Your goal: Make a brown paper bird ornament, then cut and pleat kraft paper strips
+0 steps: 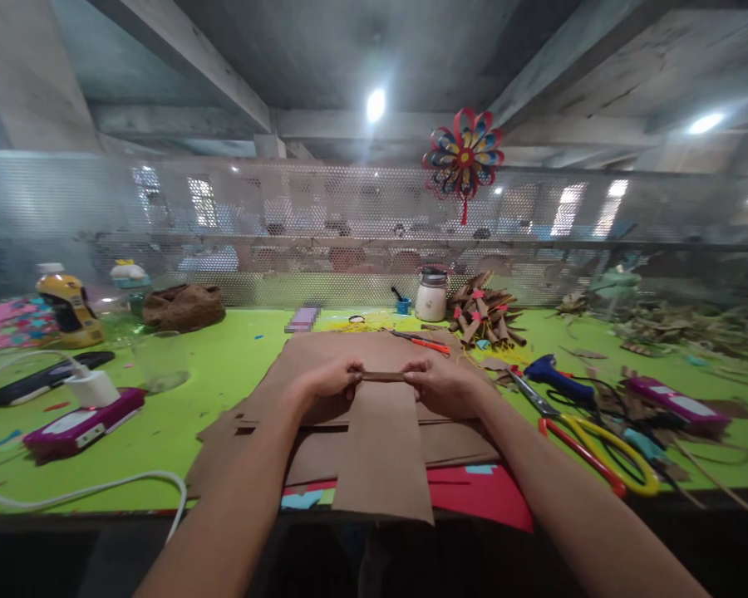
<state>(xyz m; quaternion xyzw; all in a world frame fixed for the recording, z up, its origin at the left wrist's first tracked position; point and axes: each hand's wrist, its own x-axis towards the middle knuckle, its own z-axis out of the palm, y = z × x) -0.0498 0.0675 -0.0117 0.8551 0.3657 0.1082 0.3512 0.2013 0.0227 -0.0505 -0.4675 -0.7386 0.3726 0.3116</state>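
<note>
Between my two hands lies a strip of brown paper [383, 448], its far edge folded or rolled over into a narrow band. My left hand [333, 379] pinches the left end of that band, and my right hand [440, 382] pinches the right end. The strip's near end hangs a little past the table edge. Beneath it is a stack of larger brown paper sheets [312, 353]. Red paper [479, 498] and light blue scraps poke out under the stack. A small pair of scissors with orange handles [429, 341] rests on the sheets beyond my right hand.
To the right lie large yellow-handled scissors [617, 457], a red-handled tool [583, 457], a blue glue gun [561, 379] and a purple power strip [676, 404]. Rolled brown paper pieces [486, 311] sit behind. A clear cup [164, 363] and another purple power strip [87, 422] stand left.
</note>
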